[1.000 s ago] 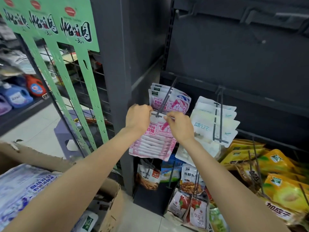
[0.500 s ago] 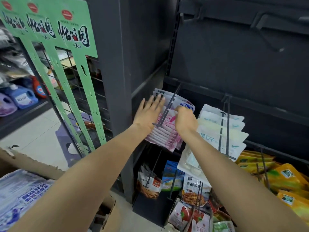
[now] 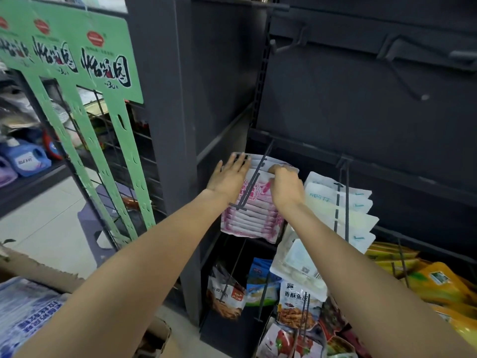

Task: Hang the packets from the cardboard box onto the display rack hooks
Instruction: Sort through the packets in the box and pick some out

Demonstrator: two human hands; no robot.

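A stack of pink-and-white packets point(image 3: 251, 218) hangs on a dark double-wire hook point(image 3: 254, 179) of the grey display rack. My left hand point(image 3: 228, 177) lies flat with fingers spread against the stack's left side. My right hand point(image 3: 285, 186) is curled over the packets' tops on the right of the hook, fingers closed on them. The cardboard box point(image 3: 36, 270) sits at the lower left, with blue-printed plastic wrap point(image 3: 28, 311) inside.
White packets point(image 3: 338, 210) hang on the neighbouring hook to the right, yellow packets point(image 3: 433, 277) further right. Snack bags point(image 3: 227, 295) hang on lower hooks. Bare hooks point(image 3: 410, 81) stick out above. A green card strip display point(image 3: 108, 81) and detergent bottles point(image 3: 25, 157) stand left.
Both hands have pushed the pink packets back along the hook toward the rack. My left hand opened from a fist to a flat palm. The view moved closer and tilted down.
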